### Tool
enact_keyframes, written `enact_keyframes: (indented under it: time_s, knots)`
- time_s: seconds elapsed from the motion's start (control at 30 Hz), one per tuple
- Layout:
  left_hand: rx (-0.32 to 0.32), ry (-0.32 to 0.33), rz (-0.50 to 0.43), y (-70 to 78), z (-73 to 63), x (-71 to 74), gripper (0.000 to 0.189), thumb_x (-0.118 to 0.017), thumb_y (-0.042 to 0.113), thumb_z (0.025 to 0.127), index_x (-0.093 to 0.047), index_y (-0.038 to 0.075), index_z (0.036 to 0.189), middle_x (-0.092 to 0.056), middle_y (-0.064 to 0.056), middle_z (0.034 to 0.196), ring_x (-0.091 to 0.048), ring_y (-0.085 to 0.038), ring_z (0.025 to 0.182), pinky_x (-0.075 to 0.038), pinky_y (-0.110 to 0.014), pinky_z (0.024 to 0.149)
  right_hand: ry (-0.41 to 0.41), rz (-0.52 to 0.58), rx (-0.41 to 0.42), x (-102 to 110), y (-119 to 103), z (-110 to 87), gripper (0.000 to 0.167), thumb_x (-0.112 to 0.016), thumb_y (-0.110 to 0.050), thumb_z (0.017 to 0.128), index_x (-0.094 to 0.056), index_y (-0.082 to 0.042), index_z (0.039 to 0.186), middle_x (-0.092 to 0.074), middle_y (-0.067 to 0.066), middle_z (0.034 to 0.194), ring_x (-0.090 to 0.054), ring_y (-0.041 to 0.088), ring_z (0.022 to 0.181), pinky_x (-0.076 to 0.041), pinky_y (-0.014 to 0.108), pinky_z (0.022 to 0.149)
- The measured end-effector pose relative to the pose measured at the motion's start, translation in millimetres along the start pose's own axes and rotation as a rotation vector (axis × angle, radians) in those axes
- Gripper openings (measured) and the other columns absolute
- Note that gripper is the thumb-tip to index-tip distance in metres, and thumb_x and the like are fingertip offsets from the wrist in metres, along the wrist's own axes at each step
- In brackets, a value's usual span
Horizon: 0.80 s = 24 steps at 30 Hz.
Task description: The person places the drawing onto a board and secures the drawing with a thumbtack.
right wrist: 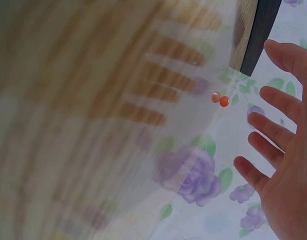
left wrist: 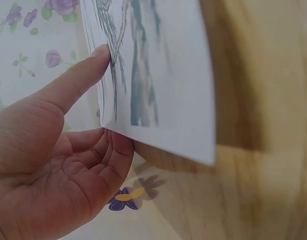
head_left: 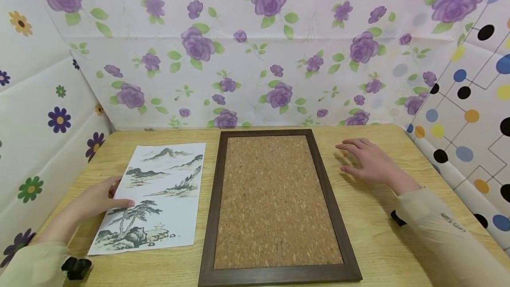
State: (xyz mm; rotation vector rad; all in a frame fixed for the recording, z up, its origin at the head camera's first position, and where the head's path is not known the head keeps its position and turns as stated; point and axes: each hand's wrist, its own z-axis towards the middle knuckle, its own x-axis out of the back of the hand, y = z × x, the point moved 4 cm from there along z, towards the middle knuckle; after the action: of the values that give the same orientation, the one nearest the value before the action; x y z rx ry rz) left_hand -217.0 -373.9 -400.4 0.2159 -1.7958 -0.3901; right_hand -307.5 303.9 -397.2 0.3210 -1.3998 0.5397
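A white sheet of paper printed with an ink landscape painting is at the left of the table. My left hand holds it by its left edge. The left wrist view shows the thumb on the printed side, while the other fingers curl behind the sheet. My right hand hovers over the table with its fingers spread, holding nothing. A small orange thing is by those fingers; it appears as two rounded spots in the right wrist view. A cork board with a dark brown frame lies between the hands.
The light wooden table ends at a back wall covering with purple flowers. Patterned side coverings stand along both sides. Black cameras or mounts sit at the wrists.
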Motion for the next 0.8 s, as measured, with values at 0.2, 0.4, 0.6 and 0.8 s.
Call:
enact_keyframes:
  time_s: [0.2, 0.4, 0.6, 0.8]
  knots:
    - [-0.01, 0.011, 0.008, -0.1, 0.1, -0.5, 0.102, -0.076, 0.044, 0.084, -0.027, -0.024, 0.142, -0.062, -0.03, 0.105, -0.058, -0.031, 0.087, -0.053, -0.044, 0.071, 0.0, -0.003, -0.009, -2.4, 0.8, 3.5, 0.066, -0.068, -0.043, 0.091, -0.047, -0.013, 0.147, -0.046, 0.018, 0.149, -0.04, 0.042, 0.136, -0.033, 0.064, 0.112]
    - [-0.013, 0.013, 0.007, -3.3, -1.3, -0.5, 0.099, -0.075, 0.043, 0.085, -0.027, -0.023, 0.142, -0.062, -0.029, 0.104, -0.06, -0.031, 0.088, -0.053, -0.044, 0.071, -0.021, 0.019, -0.026, -2.6, 3.0, 5.6, 0.066, -0.068, -0.044, 0.092, -0.046, -0.015, 0.147, -0.044, 0.017, 0.151, -0.038, 0.042, 0.137, -0.033, 0.065, 0.112]
    - [-0.009, 0.007, -0.021, -3.3, -2.5, 1.0, 0.097, -0.075, 0.041, 0.086, -0.027, -0.021, 0.144, -0.063, -0.029, 0.105, -0.062, -0.032, 0.09, -0.054, -0.042, 0.071, -0.047, 0.075, -0.038, -1.5, 8.1, 6.2, 0.069, -0.071, -0.042, 0.089, -0.047, -0.012, 0.146, -0.044, 0.022, 0.149, -0.04, 0.045, 0.135, -0.035, 0.068, 0.11]
    - [0.006, -0.004, -0.045, -2.3, -2.1, 3.0, 0.092, -0.075, 0.035, 0.087, -0.028, -0.022, 0.142, -0.063, -0.027, 0.103, -0.06, -0.029, 0.088, -0.051, -0.035, 0.069, -0.092, 0.113, -0.058, -2.0, 15.6, 6.5, 0.07, -0.071, -0.044, 0.089, -0.047, -0.012, 0.146, -0.044, 0.024, 0.148, -0.04, 0.047, 0.134, -0.037, 0.071, 0.107]
